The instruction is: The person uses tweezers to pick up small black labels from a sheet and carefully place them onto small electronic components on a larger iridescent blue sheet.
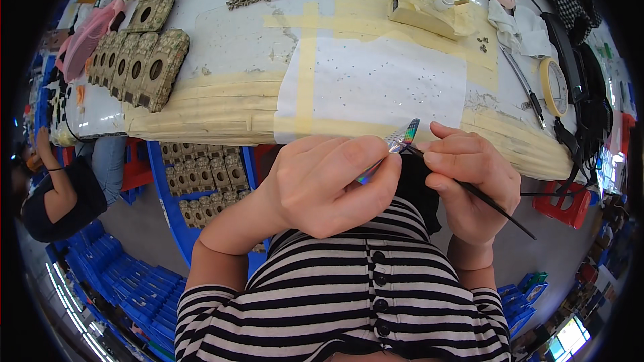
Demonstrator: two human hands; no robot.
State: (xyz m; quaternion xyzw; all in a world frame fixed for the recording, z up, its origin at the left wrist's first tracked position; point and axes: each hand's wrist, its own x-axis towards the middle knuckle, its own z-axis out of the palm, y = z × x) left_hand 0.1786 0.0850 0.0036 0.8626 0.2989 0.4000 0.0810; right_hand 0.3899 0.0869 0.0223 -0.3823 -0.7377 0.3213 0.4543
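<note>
White table (pixel 225 50), taped paper sheet (pixel 429 104) before you. Your right hand (pixel 473 171) grips a black stick (pixel 504 213), one end by the shiny rainbow piece (pixel 411 133) your left hand (pixel 329 184) pinches near the sheet's front edge; best steady both, touch lightly.

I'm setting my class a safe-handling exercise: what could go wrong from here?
The slim black tool in the right hand might slip and nick the left hand or scratch the shiny rainbow-tinted strip, since one end sits close to both. If the left hand loosens, the strip could fall, as it seems held near the front edge of the white table. The tiny dark specks on the white paper sheet, if loose, might scatter when brushed.
</note>
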